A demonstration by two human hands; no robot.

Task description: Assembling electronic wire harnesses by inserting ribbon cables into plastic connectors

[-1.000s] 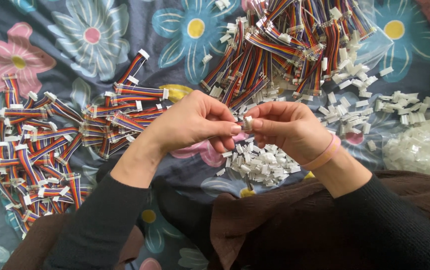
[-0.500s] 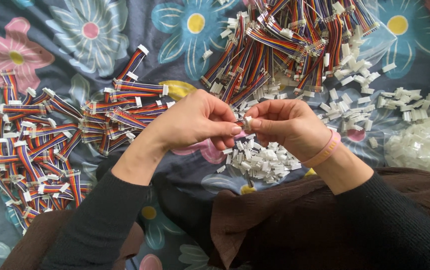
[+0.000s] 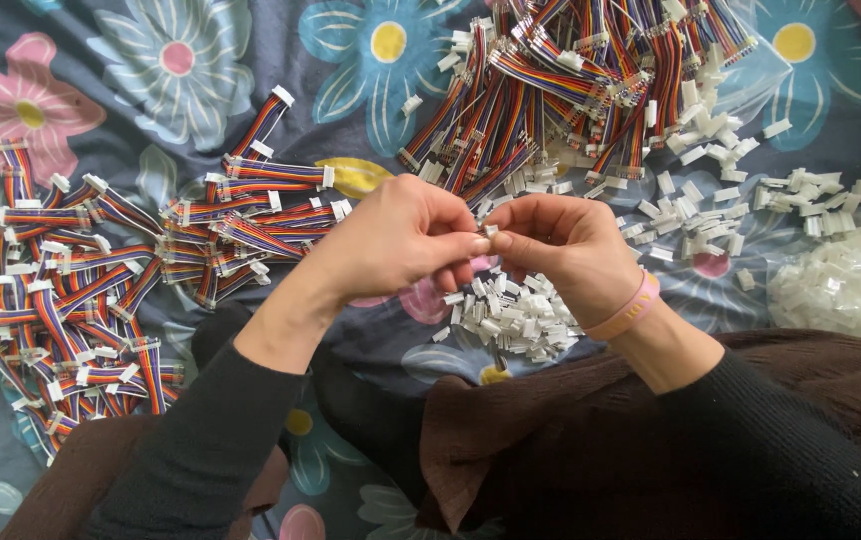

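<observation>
Home setting, piecework on a bed or sofa: flowered bedspread (image 3: 200, 90) as work surface, brown blanket (image 3: 810, 380) on lap.

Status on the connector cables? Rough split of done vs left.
Looks done: the spread of rainbow ribbon cables with white ends, lying at the left. In hand: left hand and right hand pinch one small white connector between the fingertips. Probably left: the cable pile at top, loose white housings under the hands, and a bag of housings at right.
</observation>
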